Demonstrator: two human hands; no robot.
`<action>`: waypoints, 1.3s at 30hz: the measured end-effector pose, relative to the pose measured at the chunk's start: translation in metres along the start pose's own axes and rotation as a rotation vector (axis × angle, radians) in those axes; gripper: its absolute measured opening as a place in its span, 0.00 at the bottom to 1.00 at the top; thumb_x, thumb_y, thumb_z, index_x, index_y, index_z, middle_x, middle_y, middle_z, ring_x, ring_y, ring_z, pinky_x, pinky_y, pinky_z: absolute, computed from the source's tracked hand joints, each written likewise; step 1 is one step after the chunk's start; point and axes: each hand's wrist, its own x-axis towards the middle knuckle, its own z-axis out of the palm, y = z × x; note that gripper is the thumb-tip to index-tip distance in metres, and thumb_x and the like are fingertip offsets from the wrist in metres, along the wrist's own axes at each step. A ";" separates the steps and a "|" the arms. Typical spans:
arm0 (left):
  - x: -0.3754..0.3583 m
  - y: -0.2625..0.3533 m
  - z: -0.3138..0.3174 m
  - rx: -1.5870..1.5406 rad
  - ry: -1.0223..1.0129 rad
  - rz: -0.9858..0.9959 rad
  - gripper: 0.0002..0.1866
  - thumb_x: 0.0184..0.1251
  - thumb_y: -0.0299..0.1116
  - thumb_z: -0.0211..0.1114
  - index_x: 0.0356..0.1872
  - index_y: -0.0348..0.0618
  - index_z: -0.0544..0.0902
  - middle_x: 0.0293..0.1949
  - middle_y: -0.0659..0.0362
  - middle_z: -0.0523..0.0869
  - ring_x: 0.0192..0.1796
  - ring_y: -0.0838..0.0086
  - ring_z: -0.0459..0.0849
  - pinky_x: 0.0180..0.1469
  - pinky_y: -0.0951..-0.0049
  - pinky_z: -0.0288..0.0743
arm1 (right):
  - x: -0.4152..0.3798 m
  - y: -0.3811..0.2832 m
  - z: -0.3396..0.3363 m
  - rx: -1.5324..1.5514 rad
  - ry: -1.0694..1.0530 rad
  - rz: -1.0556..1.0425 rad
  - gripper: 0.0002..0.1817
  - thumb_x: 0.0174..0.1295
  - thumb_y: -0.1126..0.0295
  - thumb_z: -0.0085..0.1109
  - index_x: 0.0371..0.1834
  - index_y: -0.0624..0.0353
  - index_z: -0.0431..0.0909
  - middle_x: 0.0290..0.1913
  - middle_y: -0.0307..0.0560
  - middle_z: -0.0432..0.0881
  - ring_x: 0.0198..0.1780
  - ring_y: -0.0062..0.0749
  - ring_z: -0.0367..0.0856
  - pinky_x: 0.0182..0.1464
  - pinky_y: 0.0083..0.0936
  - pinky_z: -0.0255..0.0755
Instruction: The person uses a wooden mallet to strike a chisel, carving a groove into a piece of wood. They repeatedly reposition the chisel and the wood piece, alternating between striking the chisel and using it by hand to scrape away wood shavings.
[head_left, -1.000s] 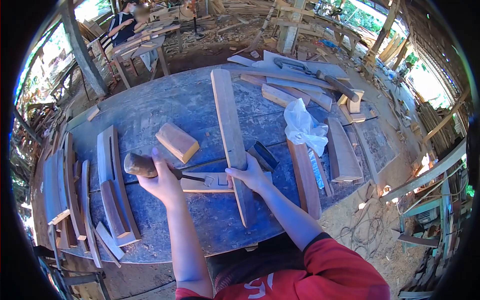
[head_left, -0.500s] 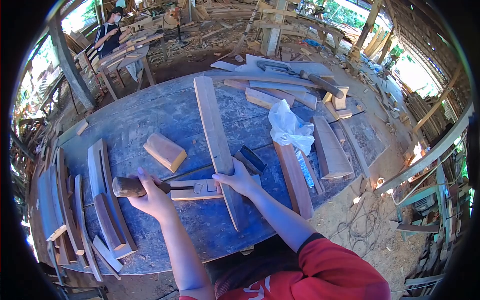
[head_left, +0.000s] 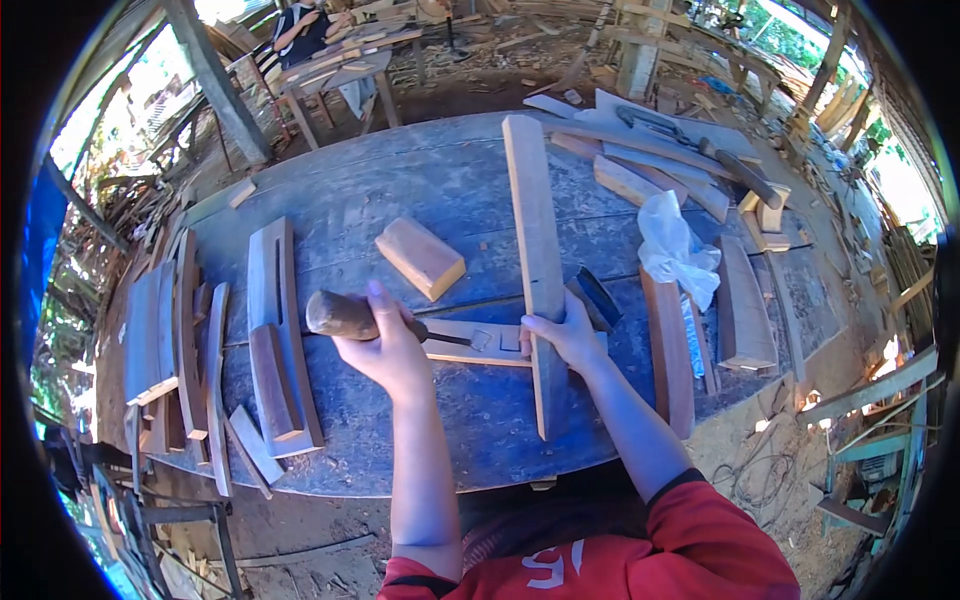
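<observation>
My left hand (head_left: 383,345) is closed around the wooden handle of a chisel (head_left: 345,314); its metal tip rests on a short flat wood piece (head_left: 470,345) lying across the blue workbench (head_left: 400,200). My right hand (head_left: 563,335) presses down on a long upright-lying plank (head_left: 535,250) that crosses over that short piece. A small wood block (head_left: 420,257) lies just beyond the chisel.
Curved slotted wood parts (head_left: 275,330) and thin strips (head_left: 180,330) lie at the left. A white plastic bag (head_left: 675,245), boards (head_left: 668,350) and a hammer (head_left: 735,170) are at the right. Another person (head_left: 300,25) sits at a far bench.
The view has shifted, so everything sits further right in frame. My left hand still grips the chisel and has lifted its handle slightly; my right hand stays on the plank.
</observation>
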 end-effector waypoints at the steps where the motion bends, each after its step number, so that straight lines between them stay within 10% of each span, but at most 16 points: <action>1: 0.000 0.001 0.001 -0.002 -0.007 -0.007 0.09 0.62 0.27 0.59 0.31 0.41 0.66 0.21 0.62 0.72 0.18 0.83 0.70 0.19 0.83 0.64 | 0.000 -0.001 0.000 0.007 -0.006 0.010 0.21 0.53 0.71 0.63 0.44 0.63 0.63 0.23 0.48 0.77 0.21 0.31 0.78 0.25 0.27 0.75; 23: 0.000 -0.010 0.032 0.218 -0.214 0.096 0.12 0.61 0.33 0.63 0.34 0.38 0.70 0.25 0.62 0.74 0.24 0.84 0.72 0.26 0.83 0.66 | -0.002 -0.002 0.001 -0.019 -0.005 0.010 0.23 0.51 0.68 0.63 0.46 0.63 0.62 0.22 0.49 0.76 0.21 0.32 0.77 0.25 0.27 0.74; 35: -0.010 0.002 0.049 0.346 -0.321 0.076 0.13 0.55 0.32 0.65 0.34 0.35 0.72 0.26 0.50 0.81 0.28 0.67 0.82 0.32 0.71 0.74 | -0.001 -0.006 -0.008 0.044 -0.064 0.045 0.28 0.44 0.74 0.70 0.46 0.67 0.63 0.28 0.48 0.77 0.23 0.32 0.79 0.26 0.29 0.75; 39: -0.012 0.000 0.050 0.368 -0.382 0.038 0.14 0.52 0.31 0.66 0.34 0.36 0.71 0.27 0.47 0.80 0.30 0.57 0.81 0.34 0.65 0.73 | -0.012 -0.077 -0.013 -0.404 0.110 0.032 0.35 0.38 0.72 0.74 0.49 0.68 0.64 0.35 0.48 0.77 0.27 0.29 0.79 0.26 0.26 0.77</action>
